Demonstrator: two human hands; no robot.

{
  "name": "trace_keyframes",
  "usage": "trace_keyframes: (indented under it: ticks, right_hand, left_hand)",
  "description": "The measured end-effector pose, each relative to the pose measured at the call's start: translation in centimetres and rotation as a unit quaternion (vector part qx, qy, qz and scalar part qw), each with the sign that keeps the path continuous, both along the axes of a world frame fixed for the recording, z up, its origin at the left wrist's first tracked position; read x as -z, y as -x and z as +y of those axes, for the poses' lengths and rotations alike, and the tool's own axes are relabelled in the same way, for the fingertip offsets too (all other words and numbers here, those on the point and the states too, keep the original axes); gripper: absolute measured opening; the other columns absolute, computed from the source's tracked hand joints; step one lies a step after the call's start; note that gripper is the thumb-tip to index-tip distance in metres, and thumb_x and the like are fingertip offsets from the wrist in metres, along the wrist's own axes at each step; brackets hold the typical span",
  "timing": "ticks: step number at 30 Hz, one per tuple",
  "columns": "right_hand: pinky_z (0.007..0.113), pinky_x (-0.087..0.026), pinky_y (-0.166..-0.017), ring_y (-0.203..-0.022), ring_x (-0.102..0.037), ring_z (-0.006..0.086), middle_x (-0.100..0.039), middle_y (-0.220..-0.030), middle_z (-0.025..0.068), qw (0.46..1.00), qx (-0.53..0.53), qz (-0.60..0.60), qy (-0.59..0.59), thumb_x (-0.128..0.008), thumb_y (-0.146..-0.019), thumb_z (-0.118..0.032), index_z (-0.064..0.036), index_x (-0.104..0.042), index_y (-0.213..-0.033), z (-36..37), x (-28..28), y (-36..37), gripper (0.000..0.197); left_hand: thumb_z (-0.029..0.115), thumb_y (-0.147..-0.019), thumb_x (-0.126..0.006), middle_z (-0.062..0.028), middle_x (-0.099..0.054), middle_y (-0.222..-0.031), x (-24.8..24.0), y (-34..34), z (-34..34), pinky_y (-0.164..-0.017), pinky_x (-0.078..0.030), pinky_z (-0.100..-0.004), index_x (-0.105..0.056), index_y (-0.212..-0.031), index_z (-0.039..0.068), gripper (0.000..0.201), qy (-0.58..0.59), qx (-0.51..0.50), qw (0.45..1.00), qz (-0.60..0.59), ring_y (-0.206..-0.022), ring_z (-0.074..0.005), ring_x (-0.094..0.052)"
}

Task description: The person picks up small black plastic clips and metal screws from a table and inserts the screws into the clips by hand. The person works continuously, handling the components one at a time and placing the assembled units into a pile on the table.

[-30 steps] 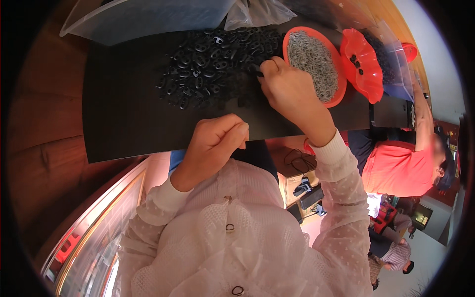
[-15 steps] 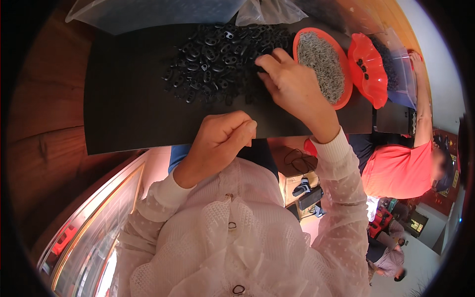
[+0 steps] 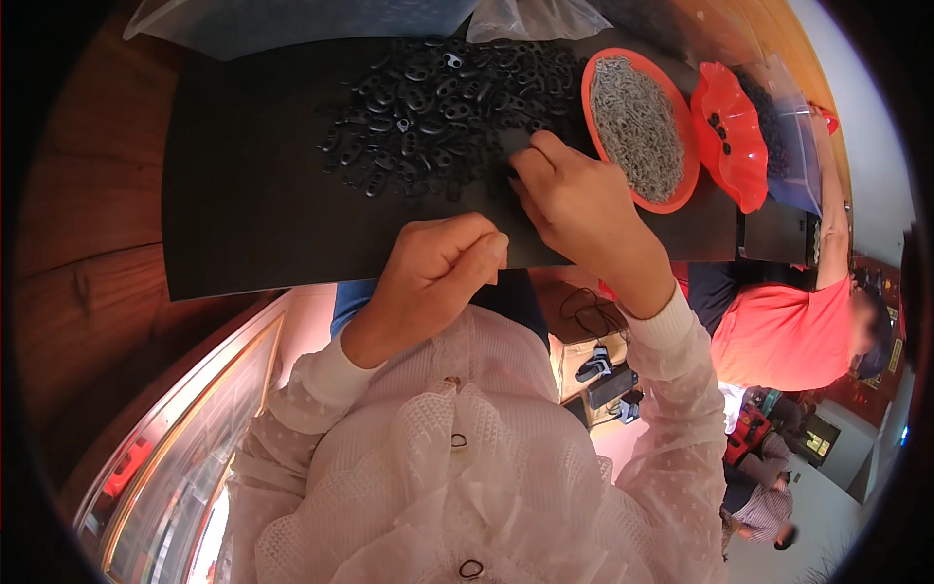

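My left hand point(image 3: 436, 277) is closed in a fist at the near edge of the black table point(image 3: 253, 214); whatever is inside it is hidden. My right hand point(image 3: 584, 200) hovers over the tabletop just right of it, thumb and fingers curled together. Something dark shows at those fingertips, too small to name. Beyond both hands spreads a loose pile of small black plastic pieces with holes point(image 3: 438, 112), like cord-lock parts. Beside my right hand stands a red oval bowl point(image 3: 590, 97) full of small grey metal springs point(image 3: 637, 127).
Right of the bowl is a red wavy-edged dish point(image 3: 739, 161) with a few black bits. Behind it stands a clear bin point(image 3: 803, 146) of dark parts, where a co-worker in a red shirt point(image 3: 788, 336) reaches. A translucent tub point(image 3: 311, 24) and plastic bag point(image 3: 530, 19) line the far edge.
My right hand has drawn back from the edge of the black pile, nearer to me. My left fist has stayed put. The co-worker's hand has shifted slightly at the bin.
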State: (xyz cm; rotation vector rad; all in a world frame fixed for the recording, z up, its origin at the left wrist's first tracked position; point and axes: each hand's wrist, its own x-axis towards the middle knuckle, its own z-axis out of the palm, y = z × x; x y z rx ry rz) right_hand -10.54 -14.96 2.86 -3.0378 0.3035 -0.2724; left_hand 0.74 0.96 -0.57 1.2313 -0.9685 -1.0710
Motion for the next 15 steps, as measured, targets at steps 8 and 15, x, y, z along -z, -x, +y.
trace_keyframes:
  ticks: [8,15]
  right_hand:
    - [0.032,-0.047,-0.044,-0.063,-0.060,0.0207,-0.052,-0.074,0.0084,0.997,-0.009,-0.015,0.079,-0.059,-0.068,-0.007,-0.0037,-0.054,-0.074,-0.2,0.8,-0.6,0.009]
    - [0.037,-0.047,-0.049,-0.067,-0.061,0.0261,-0.053,-0.078,0.0097,0.999,0.020,-0.033,0.006,-0.060,-0.069,-0.009,-0.0046,-0.052,-0.078,-0.4,0.7,-0.6,0.013]
  left_hand:
    - [0.008,-0.092,-0.050,-0.0045,-0.059,-0.065,-0.1,0.1,-0.1,-0.053,-0.040,-0.0236,-0.058,-0.075,-0.002,0.022,0.006,-0.018,1.000,0.013,-0.057,-0.0070,-0.051]
    - [0.007,-0.094,-0.049,-0.0051,-0.061,-0.067,-0.5,0.0,-0.1,-0.053,-0.041,-0.0224,-0.060,-0.080,-0.003,0.020,-0.022,-0.022,0.999,0.012,-0.058,-0.0069,-0.052]
